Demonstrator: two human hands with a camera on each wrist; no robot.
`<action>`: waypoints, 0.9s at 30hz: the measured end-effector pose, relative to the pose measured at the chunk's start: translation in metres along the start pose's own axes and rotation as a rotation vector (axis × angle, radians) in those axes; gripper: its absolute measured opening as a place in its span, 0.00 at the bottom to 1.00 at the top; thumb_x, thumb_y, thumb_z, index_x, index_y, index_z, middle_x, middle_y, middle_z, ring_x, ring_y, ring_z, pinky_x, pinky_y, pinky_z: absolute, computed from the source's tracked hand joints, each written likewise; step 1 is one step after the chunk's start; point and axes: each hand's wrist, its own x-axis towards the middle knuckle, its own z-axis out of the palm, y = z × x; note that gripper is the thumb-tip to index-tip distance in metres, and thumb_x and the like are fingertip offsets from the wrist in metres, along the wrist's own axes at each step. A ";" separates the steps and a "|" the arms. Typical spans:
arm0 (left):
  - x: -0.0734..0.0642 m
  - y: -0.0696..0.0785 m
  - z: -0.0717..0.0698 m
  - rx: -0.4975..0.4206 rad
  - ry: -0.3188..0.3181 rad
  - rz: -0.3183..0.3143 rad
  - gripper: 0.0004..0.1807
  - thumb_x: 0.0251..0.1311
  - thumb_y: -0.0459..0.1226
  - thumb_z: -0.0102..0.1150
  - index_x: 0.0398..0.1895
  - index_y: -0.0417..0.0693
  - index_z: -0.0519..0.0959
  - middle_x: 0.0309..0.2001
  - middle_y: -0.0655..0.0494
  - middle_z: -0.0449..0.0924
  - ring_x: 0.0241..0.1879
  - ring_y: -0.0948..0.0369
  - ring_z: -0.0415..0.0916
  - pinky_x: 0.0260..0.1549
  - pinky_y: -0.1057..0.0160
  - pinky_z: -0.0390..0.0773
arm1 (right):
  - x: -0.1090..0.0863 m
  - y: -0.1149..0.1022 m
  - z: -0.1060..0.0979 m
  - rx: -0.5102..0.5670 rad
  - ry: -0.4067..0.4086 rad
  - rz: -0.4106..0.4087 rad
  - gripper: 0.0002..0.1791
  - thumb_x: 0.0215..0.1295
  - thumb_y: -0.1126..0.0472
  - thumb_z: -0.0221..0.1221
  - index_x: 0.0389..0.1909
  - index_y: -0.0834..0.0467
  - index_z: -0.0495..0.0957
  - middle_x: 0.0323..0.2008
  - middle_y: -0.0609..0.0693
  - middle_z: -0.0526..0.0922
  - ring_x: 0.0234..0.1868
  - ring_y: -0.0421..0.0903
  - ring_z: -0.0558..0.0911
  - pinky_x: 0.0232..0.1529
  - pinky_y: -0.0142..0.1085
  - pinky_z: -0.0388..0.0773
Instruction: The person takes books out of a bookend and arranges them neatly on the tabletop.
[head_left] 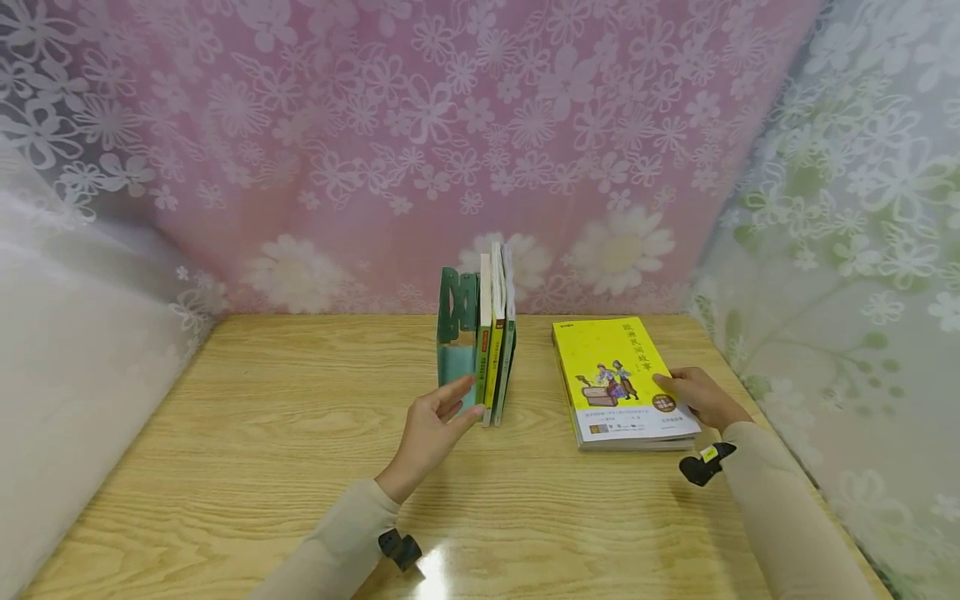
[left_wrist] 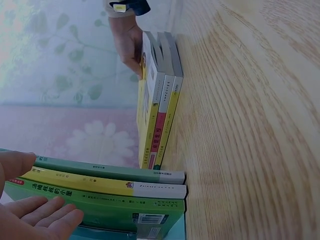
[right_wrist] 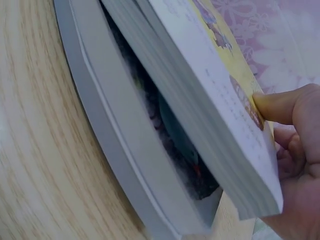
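My right hand (head_left: pixel 701 396) pinches the right edge of a yellow-covered book (head_left: pixel 611 367), thumb on its cover and fingers beneath. That book tops a stack; in the right wrist view its near edge is raised, leaving a gap above the book below (right_wrist: pixel 135 130). A book with a pink-and-white spine (left_wrist: pixel 160 125) and another with a yellow spine (left_wrist: pixel 169 120) lie under it. My left hand (head_left: pixel 429 433) is held at the upright books, thumb and fingers spread near the spines. These include a green book (left_wrist: pixel 100 200), a yellow-spined book (left_wrist: pixel 100 184) and another green book (left_wrist: pixel 110 168).
A dark green bookend (head_left: pixel 457 304) with cut-outs stands left of the upright books. The wooden table (head_left: pixel 300 400) meets a pink floral curtain (head_left: pixel 420 125) behind and a pale floral curtain (head_left: pixel 847 250) at the right.
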 end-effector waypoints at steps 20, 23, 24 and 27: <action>0.002 -0.002 0.003 0.005 0.014 -0.024 0.29 0.61 0.34 0.63 0.65 0.37 0.68 0.65 0.45 0.69 0.64 0.49 0.67 0.63 0.49 0.68 | -0.007 -0.002 0.001 -0.375 0.291 0.086 0.34 0.63 0.40 0.59 0.48 0.71 0.79 0.44 0.63 0.80 0.36 0.51 0.77 0.32 0.36 0.75; 0.002 -0.003 0.004 0.019 0.018 -0.026 0.29 0.61 0.34 0.63 0.65 0.37 0.69 0.65 0.45 0.70 0.64 0.49 0.67 0.63 0.50 0.68 | -0.009 -0.003 0.003 -0.404 0.319 0.077 0.36 0.63 0.41 0.60 0.49 0.73 0.78 0.46 0.67 0.80 0.38 0.53 0.78 0.32 0.37 0.76; 0.003 -0.004 0.005 0.026 0.019 -0.026 0.29 0.61 0.34 0.63 0.65 0.37 0.69 0.64 0.45 0.70 0.64 0.50 0.67 0.62 0.51 0.68 | -0.010 -0.003 0.004 -0.415 0.328 0.073 0.35 0.63 0.42 0.60 0.49 0.74 0.78 0.45 0.68 0.80 0.38 0.54 0.78 0.32 0.37 0.77; 0.004 -0.004 0.005 0.058 0.028 -0.029 0.29 0.61 0.35 0.63 0.65 0.38 0.69 0.65 0.46 0.70 0.65 0.50 0.66 0.63 0.52 0.68 | -0.010 -0.005 0.005 -0.457 0.351 0.059 0.33 0.62 0.43 0.61 0.47 0.73 0.79 0.44 0.68 0.81 0.38 0.55 0.79 0.33 0.40 0.77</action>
